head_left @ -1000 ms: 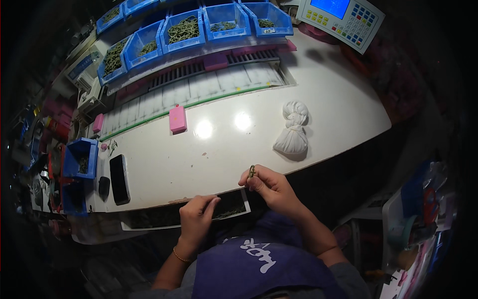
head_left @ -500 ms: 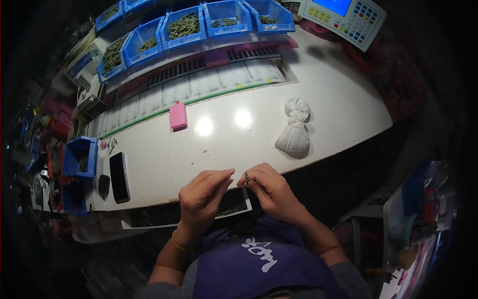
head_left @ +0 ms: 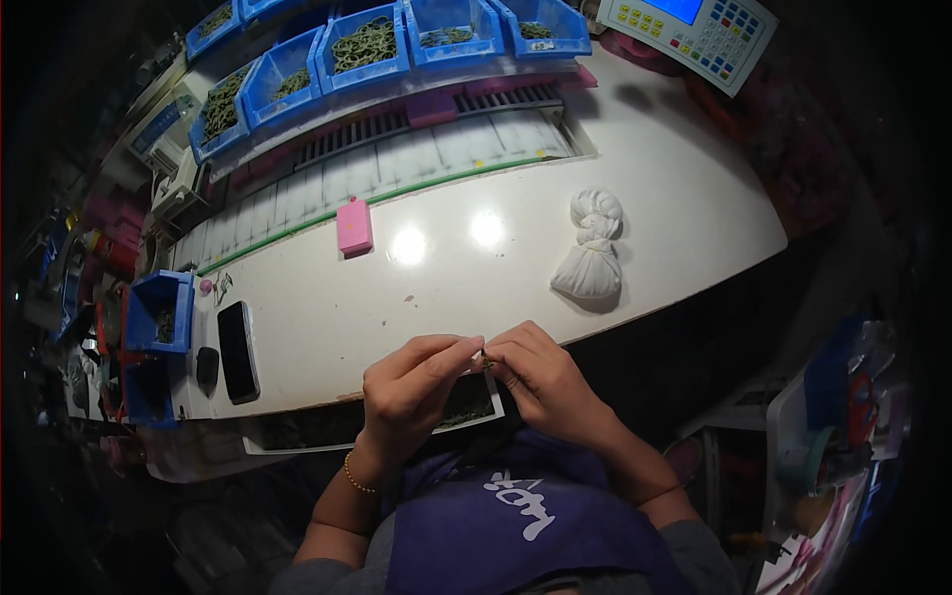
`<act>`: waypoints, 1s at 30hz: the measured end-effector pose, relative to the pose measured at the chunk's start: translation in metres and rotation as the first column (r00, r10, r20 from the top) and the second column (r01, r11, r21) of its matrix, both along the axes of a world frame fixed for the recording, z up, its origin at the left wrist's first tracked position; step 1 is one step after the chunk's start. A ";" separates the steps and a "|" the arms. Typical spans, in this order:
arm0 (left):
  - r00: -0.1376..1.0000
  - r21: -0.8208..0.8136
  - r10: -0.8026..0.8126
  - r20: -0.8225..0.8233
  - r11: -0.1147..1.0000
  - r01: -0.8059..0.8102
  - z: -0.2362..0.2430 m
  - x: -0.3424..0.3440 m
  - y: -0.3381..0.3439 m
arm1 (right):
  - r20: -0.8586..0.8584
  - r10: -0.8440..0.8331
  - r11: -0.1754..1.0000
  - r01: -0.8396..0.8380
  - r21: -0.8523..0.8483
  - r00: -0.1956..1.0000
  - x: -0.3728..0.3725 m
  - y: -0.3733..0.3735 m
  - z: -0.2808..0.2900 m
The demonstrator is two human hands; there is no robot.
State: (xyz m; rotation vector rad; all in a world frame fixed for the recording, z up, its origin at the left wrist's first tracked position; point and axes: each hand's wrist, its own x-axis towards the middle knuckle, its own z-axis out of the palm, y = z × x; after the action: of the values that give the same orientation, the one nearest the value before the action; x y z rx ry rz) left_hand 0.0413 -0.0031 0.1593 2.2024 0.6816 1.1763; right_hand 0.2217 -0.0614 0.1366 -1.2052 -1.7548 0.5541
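My right hand [head_left: 540, 377] pinches a small dark-green piece [head_left: 487, 363] between thumb and fingertips; its exact kind is too small to tell. My left hand [head_left: 409, 385] meets it, with its thumb and fingertips closed on the same piece. Both hands are held above the table's front edge, over an open white-edged drawer [head_left: 474, 424] with dark-green contents. My left forearm partly hides the drawer.
Blue bins [head_left: 365, 87] with green loop-shaped pieces line the back. A pink block [head_left: 354, 230], a white tied cloth bundle [head_left: 592, 248] and a black phone [head_left: 238, 352] lie on the white table [head_left: 694, 208]. A keypad device [head_left: 689, 35] stands back right.
My left hand has moved right, and its fingertips have closed on the green piece at my right hand. The view has shifted slightly.
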 end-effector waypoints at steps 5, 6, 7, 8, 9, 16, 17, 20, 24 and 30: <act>1.000 0.019 -0.001 -0.017 1.000 0.001 -0.002 -0.001 0.002 | 0.056 0.020 0.999 -0.022 0.025 0.998 0.001 0.000 0.000; 1.000 0.029 -0.009 -0.025 1.000 0.010 -0.003 -0.002 0.002 | 0.055 0.021 0.999 -0.023 0.024 0.998 0.001 0.000 0.000; 1.000 0.028 -0.009 -0.026 1.000 0.010 -0.003 -0.002 0.002 | 0.061 0.021 0.999 -0.022 0.023 0.998 0.001 0.000 0.000; 0.999 0.038 -0.011 -0.035 0.999 0.012 -0.003 -0.002 0.003 | 0.067 0.020 1.000 -0.022 0.021 0.998 0.001 0.000 0.001; 0.999 0.047 -0.012 -0.045 0.999 0.015 -0.004 -0.002 0.003 | 0.067 0.020 1.000 -0.022 0.020 0.998 0.001 -0.001 0.001; 1.000 0.107 -0.003 -0.029 0.994 0.006 -0.013 -0.006 0.004 | -0.001 0.022 0.999 -0.022 -0.041 1.000 0.002 -0.004 0.001; 0.999 0.107 0.002 -0.036 0.994 0.002 -0.013 -0.007 0.004 | -0.020 0.022 0.998 -0.023 -0.058 1.000 0.002 -0.004 0.001; 0.999 0.103 0.014 -0.044 0.995 -0.010 -0.011 -0.008 0.003 | -0.023 0.015 0.998 -0.016 -0.054 1.000 0.001 -0.004 -0.001; 0.999 0.109 0.018 -0.046 0.994 -0.013 -0.011 -0.009 0.002 | -0.027 0.012 0.999 -0.013 -0.048 1.000 0.001 -0.004 -0.001; 0.998 0.122 0.016 -0.057 0.992 -0.009 -0.013 -0.012 0.000 | -0.018 0.010 1.000 -0.011 -0.025 1.000 0.001 -0.006 0.000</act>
State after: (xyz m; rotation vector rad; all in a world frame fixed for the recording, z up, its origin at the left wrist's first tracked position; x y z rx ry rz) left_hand 0.0297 -0.0032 0.1468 2.3448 0.6639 1.1930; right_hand 0.2228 -0.0670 0.1370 -1.2059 -1.7449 0.5933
